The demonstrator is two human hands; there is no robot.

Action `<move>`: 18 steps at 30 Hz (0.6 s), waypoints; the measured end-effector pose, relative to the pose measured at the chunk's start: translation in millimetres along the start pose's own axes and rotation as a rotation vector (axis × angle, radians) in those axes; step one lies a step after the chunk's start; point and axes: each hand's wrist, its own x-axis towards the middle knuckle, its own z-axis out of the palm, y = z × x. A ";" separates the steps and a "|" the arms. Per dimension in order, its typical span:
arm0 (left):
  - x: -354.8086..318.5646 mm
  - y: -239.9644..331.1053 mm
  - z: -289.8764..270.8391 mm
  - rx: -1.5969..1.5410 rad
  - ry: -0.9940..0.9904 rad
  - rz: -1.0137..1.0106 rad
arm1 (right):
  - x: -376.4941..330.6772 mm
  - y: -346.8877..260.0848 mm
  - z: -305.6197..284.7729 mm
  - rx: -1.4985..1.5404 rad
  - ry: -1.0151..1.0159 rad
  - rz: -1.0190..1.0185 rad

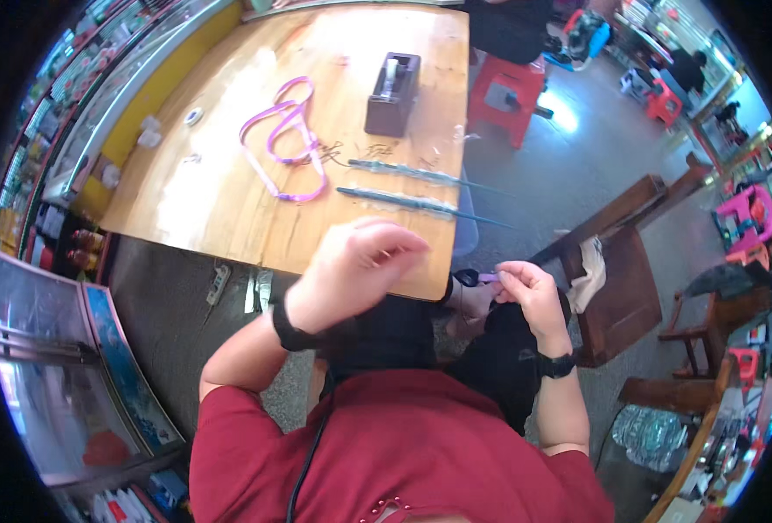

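Just off the table's near right corner, the right hand (530, 292) is pinching a short purple strip (488, 277) between curled fingertips, holding it over the lap, clear of the wooden table (229, 209). Left hand (355, 266) is hovering above the table's near edge, fingers bent inward and loosely closed; whether it is gripping anything cannot be told. Further in, two long wrapped sticks (403, 187) are lying toward the right edge, a looped purple ribbon (285, 135) mid-table, a dark tape dispenser (393, 91) beyond. Bare wood is lying open along the left half
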 end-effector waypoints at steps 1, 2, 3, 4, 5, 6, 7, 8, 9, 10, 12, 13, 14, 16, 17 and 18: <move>0.6 -7.3 -14.7 0.066 0.038 -0.013 | 14.1 11.6 -1.9 -0.069 0.005 0.008; 1.1 -14.2 -30.4 0.131 0.075 -0.026 | 28.6 14.9 0.3 -0.067 -0.013 0.005; 1.9 -20.9 -44.9 0.194 0.114 -0.047 | 47.0 14.2 2.8 -0.119 0.025 -0.036; 3.8 -28.3 -59.2 0.256 0.150 -0.066 | 65.0 14.5 5.8 -0.169 0.068 -0.077; 6.3 -32.5 -73.6 0.326 0.181 -0.102 | 82.2 15.3 8.8 -0.163 0.060 -0.081; 10.5 -36.6 -87.3 0.394 0.211 -0.136 | 99.0 16.1 10.9 -0.152 0.042 -0.090; 14.8 -43.2 -101.0 0.442 0.189 -0.161 | 110.3 20.5 13.6 -0.144 0.022 -0.099; 20.5 -51.1 -115.4 0.491 0.169 -0.184 | 116.9 27.4 15.1 -0.141 0.016 -0.105; 25.0 -69.4 -129.9 0.487 0.079 -0.146 | 124.6 34.2 16.5 -0.203 -0.006 -0.114; 27.6 -91.1 -137.2 0.492 0.087 -0.143 | 131.2 38.9 16.8 -0.268 -0.024 -0.122; 27.4 -123.1 -144.1 0.576 0.061 -0.188 | 119.7 40.5 21.2 -0.262 -0.037 -0.152; 30.9 -117.5 -142.2 0.677 -0.021 -0.260 | 103.4 28.0 23.6 -0.374 -0.063 -0.103; 31.4 -116.9 -138.0 0.677 -0.018 -0.254 | 89.8 19.2 24.4 -0.483 -0.085 -0.054; 27.4 -115.3 -123.3 0.649 -0.093 -0.268 | 69.6 19.7 13.3 -0.436 -0.090 -0.056; 28.3 -98.2 -115.3 0.646 -0.117 -0.209 | 58.0 20.7 8.7 -0.389 -0.100 -0.049; 31.1 -93.6 -112.2 0.642 -0.126 -0.204 | 46.4 18.1 5.6 -0.387 -0.090 -0.043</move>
